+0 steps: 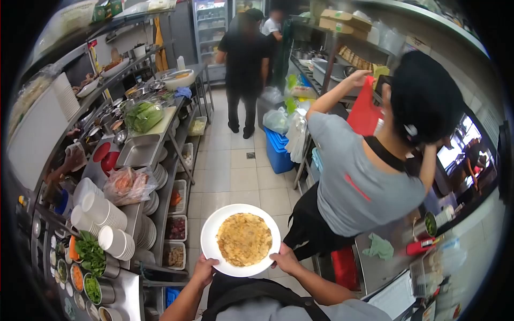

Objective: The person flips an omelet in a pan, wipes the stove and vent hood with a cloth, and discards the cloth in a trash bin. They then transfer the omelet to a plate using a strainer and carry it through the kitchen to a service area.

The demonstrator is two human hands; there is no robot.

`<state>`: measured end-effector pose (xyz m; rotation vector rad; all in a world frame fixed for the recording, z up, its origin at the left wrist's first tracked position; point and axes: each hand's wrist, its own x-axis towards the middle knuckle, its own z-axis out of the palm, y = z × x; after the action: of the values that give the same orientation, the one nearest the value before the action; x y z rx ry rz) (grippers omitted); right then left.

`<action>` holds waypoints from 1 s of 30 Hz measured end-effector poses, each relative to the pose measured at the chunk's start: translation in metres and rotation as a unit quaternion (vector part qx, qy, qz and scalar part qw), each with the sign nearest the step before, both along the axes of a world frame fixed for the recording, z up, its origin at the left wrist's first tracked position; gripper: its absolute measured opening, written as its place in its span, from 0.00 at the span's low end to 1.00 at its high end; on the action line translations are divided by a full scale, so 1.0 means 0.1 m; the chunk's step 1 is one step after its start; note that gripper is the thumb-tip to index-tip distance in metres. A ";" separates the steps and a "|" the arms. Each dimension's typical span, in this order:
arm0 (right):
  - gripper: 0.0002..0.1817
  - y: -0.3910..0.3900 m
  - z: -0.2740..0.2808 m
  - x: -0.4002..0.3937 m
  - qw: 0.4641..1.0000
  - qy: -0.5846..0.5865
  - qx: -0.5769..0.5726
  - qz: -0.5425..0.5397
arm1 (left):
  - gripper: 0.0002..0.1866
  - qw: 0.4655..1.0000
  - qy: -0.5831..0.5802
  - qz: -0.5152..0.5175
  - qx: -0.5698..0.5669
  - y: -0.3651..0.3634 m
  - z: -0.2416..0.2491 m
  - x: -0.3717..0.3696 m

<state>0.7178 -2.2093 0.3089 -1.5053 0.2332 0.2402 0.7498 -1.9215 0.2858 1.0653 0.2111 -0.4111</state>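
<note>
A white round plate (210, 235) with a flat golden-brown omelette-like food (244, 239) on it is held level in front of my body. My left hand (203, 269) grips the plate's lower left rim, thumb on top. On the lower right rim, my right hand (285, 259) is closed in the same way. The fingers beneath the plate are hidden. The food lies near the middle of the plate, touched by neither hand.
A co-worker in a grey shirt (358, 176) stands close on the right by a counter, a red cloth near their raised hand. Two people stand farther down the aisle (230, 176). Left are steel shelves with a tray (140, 151), stacked cups (115, 242) and vegetables. A blue bin (279, 152) stands ahead.
</note>
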 end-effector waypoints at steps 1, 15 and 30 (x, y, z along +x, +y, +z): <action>0.19 -0.01 0.00 0.25 1.000 0.006 -0.015 0.009 | 0.26 1.000 -0.008 0.014 -0.011 -0.02 0.03 0.18; 0.20 0.35 -0.09 3.36 0.994 0.064 0.025 -0.084 | 0.26 0.999 0.014 -0.033 0.005 0.28 0.03 3.63; 0.17 -0.35 -0.17 5.59 0.966 0.022 0.204 -0.156 | 0.26 0.993 0.011 -0.117 -0.009 -0.69 0.20 6.44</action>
<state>1.2770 -2.2442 0.2914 -1.0391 0.4244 0.0617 1.3941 -1.9901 0.3056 1.0730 0.1014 -0.6347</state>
